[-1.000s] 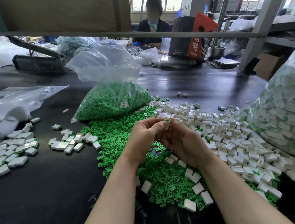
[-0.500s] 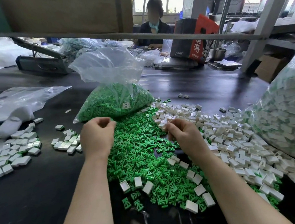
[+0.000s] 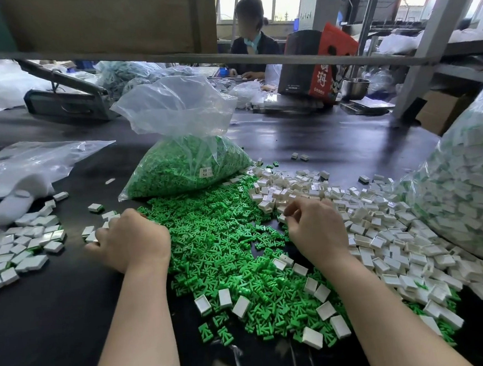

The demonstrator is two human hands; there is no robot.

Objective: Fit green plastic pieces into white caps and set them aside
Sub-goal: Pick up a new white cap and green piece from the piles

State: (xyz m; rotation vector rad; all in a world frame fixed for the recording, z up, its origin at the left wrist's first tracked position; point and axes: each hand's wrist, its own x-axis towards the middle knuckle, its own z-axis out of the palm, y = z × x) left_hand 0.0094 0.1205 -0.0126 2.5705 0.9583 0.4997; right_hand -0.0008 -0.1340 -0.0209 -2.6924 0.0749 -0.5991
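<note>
Reaching apart now, the hands have split from their meeting over the green pile a second ago — a sign, I judge, that one fitted piece has just been finished. The left hand (image 3: 132, 240) has swung out to nine o'clock and rests by the finished caps (image 3: 22, 246), fingers curled down; whether it pinches anything I cannot tell. The right hand (image 3: 313, 229) is at the edge of the white caps (image 3: 382, 229) at three o'clock, fingertips pinched at a cap — a fresh pick-up, probably. The green pieces (image 3: 219, 242) lie between the hands, below the bag (image 3: 185, 146) at twelve.
</note>
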